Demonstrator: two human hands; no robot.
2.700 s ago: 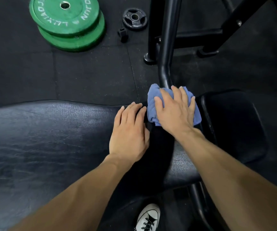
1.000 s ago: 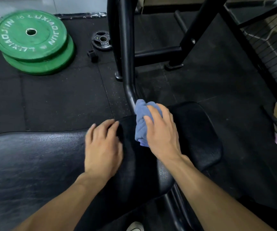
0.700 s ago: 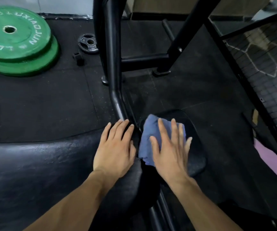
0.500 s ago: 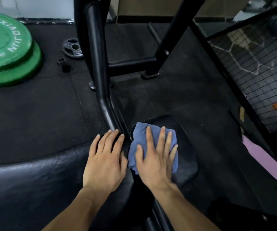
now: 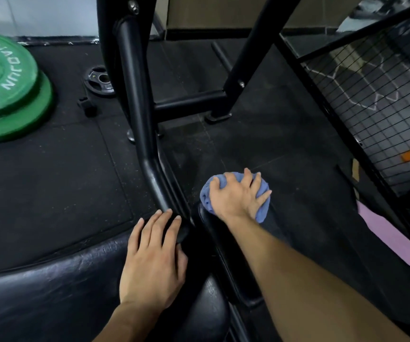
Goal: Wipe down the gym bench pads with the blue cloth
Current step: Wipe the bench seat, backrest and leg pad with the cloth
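My right hand (image 5: 238, 193) presses the blue cloth (image 5: 263, 203) down over the far end of the small black seat pad (image 5: 213, 233), fingers spread and curled over the cloth. The cloth bulges out around the hand on the left and right. My left hand (image 5: 153, 257) lies flat, fingers together, on the end of the long black bench pad (image 5: 50, 292), its fingertips reaching the black frame tube (image 5: 144, 144). Most of the seat pad is hidden under my right forearm.
Two stacked green weight plates (image 5: 6, 95) lie on the rubber floor at the far left, with a small black plate (image 5: 99, 80) beside them. Black rack posts (image 5: 253, 60) rise ahead. A wire mesh panel (image 5: 376, 99) stands on the right, a pink mat (image 5: 391, 238) below it.
My right hand has slid the cloth away from me to the far end of the seat pad. The left hand stays on the bench pad. The view has shifted toward the right.
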